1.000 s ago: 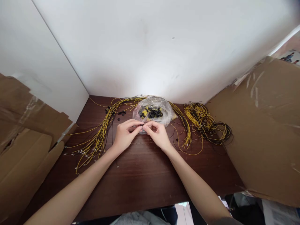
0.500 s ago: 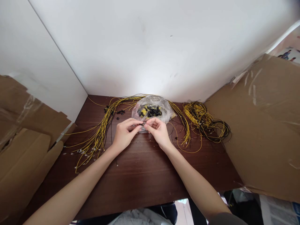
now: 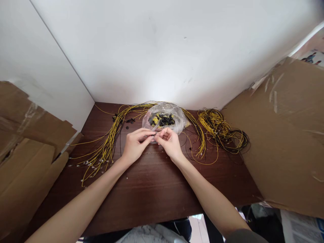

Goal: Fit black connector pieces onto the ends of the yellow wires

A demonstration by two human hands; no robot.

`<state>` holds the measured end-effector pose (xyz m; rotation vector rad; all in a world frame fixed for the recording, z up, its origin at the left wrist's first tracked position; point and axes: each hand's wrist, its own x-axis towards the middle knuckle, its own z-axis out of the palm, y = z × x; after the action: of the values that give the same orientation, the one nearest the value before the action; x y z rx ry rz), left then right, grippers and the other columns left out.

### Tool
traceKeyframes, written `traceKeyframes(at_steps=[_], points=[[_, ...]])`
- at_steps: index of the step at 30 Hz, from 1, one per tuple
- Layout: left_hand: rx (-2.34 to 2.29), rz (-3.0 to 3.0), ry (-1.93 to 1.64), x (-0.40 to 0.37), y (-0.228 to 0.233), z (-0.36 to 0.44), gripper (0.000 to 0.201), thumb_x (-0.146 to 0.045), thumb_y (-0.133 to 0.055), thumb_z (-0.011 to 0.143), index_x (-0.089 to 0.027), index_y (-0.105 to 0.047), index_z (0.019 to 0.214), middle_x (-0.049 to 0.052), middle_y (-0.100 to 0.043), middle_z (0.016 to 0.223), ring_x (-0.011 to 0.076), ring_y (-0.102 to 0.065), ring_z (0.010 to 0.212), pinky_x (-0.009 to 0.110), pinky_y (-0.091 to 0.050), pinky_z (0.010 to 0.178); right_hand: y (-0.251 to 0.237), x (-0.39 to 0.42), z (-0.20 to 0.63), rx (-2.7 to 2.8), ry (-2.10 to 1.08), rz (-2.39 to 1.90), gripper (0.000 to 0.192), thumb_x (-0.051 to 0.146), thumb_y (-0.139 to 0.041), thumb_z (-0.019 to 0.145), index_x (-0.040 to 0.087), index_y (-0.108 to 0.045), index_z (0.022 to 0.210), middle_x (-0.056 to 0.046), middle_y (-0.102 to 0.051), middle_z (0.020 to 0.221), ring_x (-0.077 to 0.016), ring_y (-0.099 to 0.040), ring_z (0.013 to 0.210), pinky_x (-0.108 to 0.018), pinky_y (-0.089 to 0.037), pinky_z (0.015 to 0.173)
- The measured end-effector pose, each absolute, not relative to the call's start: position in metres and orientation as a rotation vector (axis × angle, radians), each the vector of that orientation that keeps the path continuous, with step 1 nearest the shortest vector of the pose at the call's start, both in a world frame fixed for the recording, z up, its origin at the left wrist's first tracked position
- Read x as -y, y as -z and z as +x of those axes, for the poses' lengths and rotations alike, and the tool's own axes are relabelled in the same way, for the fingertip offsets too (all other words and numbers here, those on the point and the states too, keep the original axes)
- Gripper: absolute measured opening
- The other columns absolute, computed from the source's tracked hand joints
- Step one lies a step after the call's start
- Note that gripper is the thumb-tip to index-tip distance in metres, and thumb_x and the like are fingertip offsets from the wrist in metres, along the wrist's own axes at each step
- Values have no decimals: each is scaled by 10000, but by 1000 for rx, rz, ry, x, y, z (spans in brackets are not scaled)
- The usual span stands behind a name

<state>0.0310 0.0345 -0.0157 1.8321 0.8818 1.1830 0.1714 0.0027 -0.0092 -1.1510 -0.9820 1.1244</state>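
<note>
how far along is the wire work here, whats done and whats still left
Done, it seems: a coiled bundle of yellow and black wires lies at the right. In hand: the left hand and right hand pinch something tiny between their fingertips, in front of the plastic bag of small black and yellow parts. Left: many loose yellow wires spread at the left.

both hands (image 3: 154, 143) meet fingertip to fingertip, forearms converging.

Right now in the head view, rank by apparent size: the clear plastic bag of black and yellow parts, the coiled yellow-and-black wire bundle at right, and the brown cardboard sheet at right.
1. Brown cardboard sheet
2. Coiled yellow-and-black wire bundle
3. Clear plastic bag, only slightly smaller; close call.
</note>
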Motion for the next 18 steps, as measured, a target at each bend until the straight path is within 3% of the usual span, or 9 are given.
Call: traceKeyframes(at_steps=[6, 12, 18], points=[[-869, 1837, -1181, -33, 12, 32, 139, -189, -603, 780, -168, -702, 875, 56, -668, 882, 146, -640, 792, 228, -554, 667, 8, -2, 172, 1011, -1093, -1179, 198, 256, -668, 632, 200, -482, 666, 36, -549, 657, -109, -545, 598, -254, -465, 608], [-859, 1793, -1171, -34, 13, 32, 142, -190, -608, 772, -158, -692, 881, 62, -655, 896, 153, -638, 805, 249, -560, 684, 9, -3, 176, 1022, -1090, -1184, 198, 286, -663, 656, 199, -492, 707, 37, -526, 649, -93, -473, 533, -213, -381, 471], [-861, 1802, -1160, -33, 12, 32, 131, -209, -621, 757, -155, -697, 849, 68, -673, 878, 163, -650, 796, 265, -561, 687, 10, -3, 176, 1023, -1059, -1191, 188, 273, -656, 651, 201, -493, 710, 31, -525, 663, -107, -498, 585, -231, -424, 544]])
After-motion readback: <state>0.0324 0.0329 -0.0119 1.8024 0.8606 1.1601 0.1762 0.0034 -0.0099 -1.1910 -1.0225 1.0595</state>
